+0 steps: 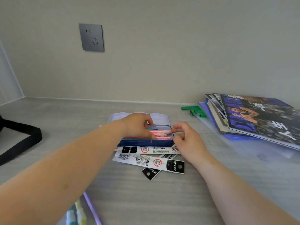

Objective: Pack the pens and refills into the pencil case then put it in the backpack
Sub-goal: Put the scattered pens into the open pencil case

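A blue pencil case [146,142] lies open on the desk, its pale lid [158,117] folded back. Several pink and green pens [160,134] lie inside it. My left hand [138,125] reaches into the case, fingers pressing on the pens. My right hand [186,137] sits at the case's right end, with a fingertip touching a pink pen cap [167,131]. Three refill packs [149,160] in white and black wrappers lie just in front of the case. A black backpack strap [21,138] shows at the far left.
A stack of magazines [259,119] on purple folders lies at the right, with green clips [194,110] beside it. A clear pouch [81,211] with pastel items pokes in at the bottom left. A wall socket [91,37] is on the wall behind.
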Demonstrator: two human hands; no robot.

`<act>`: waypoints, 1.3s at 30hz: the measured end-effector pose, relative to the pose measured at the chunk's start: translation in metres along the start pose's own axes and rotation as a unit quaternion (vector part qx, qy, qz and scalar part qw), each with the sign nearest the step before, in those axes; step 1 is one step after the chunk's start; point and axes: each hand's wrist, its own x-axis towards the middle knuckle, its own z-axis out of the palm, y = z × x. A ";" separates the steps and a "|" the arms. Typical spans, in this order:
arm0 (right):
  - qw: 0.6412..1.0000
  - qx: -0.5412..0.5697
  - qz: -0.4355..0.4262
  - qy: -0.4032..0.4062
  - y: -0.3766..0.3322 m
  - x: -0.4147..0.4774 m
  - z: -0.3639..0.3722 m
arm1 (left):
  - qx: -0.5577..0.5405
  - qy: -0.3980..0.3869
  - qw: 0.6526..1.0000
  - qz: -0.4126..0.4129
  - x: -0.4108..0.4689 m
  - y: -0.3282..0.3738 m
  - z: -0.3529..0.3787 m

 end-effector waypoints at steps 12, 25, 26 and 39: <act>1.000 -0.012 -0.008 -0.003 -0.002 -0.001 0.001 | -0.149 0.188 0.963 -0.122 -0.062 -0.057 -0.019; 0.999 -0.030 -0.008 -0.011 -0.004 -0.002 0.000 | -0.101 0.154 0.961 -0.208 -0.079 -0.078 -0.024; 0.999 -0.030 -0.008 -0.011 -0.005 -0.003 0.000 | -0.091 0.150 0.963 -0.202 -0.080 -0.079 -0.024; 0.999 -0.045 -0.002 -0.011 -0.001 -0.001 0.000 | -0.174 0.166 0.958 -0.159 -0.082 -0.062 -0.021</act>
